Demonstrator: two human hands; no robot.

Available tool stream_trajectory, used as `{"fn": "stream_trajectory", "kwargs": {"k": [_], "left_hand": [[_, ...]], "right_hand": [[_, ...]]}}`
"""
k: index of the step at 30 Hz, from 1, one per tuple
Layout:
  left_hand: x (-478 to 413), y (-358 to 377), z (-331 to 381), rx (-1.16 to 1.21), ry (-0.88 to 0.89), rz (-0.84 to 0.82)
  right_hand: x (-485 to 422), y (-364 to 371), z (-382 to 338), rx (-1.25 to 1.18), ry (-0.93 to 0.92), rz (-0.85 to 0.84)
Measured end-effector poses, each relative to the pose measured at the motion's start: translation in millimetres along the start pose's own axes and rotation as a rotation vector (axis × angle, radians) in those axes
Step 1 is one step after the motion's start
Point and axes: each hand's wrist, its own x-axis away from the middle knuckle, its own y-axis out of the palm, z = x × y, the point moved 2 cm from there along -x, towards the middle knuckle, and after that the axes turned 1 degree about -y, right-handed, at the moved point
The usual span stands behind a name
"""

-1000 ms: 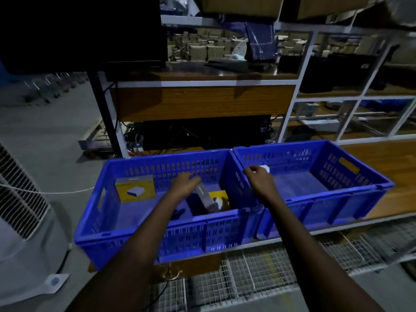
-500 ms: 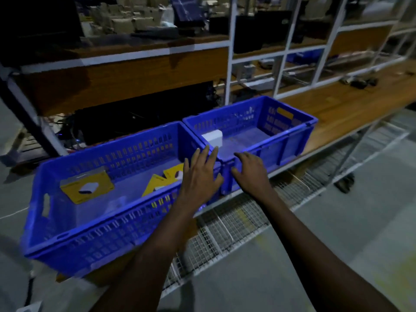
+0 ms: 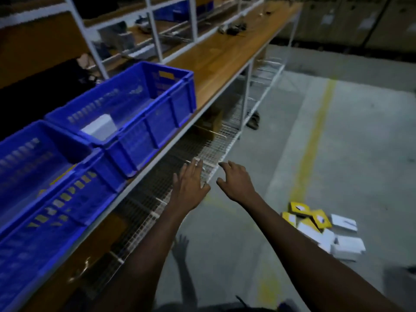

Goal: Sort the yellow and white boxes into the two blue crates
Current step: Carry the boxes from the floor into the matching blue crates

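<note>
Head view: flat yellow and white boxes (image 3: 320,220) lie jumbled together.

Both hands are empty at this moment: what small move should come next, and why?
Probably lower the right hand toward the pile of boxes on the floor to take one. Both it and the left hand are open and hold nothing, yellow and white boxes lie unsorted there, and the blue crates have room.

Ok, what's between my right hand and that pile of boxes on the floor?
Head view: only bare concrete floor and a faded yellow line by the boxes.
</note>
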Motion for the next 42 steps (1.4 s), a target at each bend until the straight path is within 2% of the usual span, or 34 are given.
{"fn": "stream_trajectory", "kwargs": {"k": [15, 19, 23, 29, 34, 38, 42], "left_hand": [[-58, 195, 333, -0.061, 0.275, -0.405], [-62, 236, 384, -0.078, 0.342, -0.515], [-76, 283, 403, -0.121, 0.388, -0.626], [-131, 381, 422, -0.166, 0.479, -0.777], [-187, 488, 428, -0.267, 0.679, -0.838], [-226, 598, 414, -0.353, 0.808, -0.72], [-249, 729, 388, -0.389, 0.806, -0.672]], "right_hand": [[101, -56, 385, -0.31, 0.469, -0.048], [135, -56, 456, -0.403, 0.657, -0.031], [159, -35, 508, -0.45, 0.846, -0.038], [162, 29, 573, -0.482, 1.088, -0.084], [137, 106, 631, -0.532, 1.252, -0.144], [106, 209, 681, -0.498, 1.202, -0.244], [83, 329, 737, -0.374, 1.147, -0.326]]}}
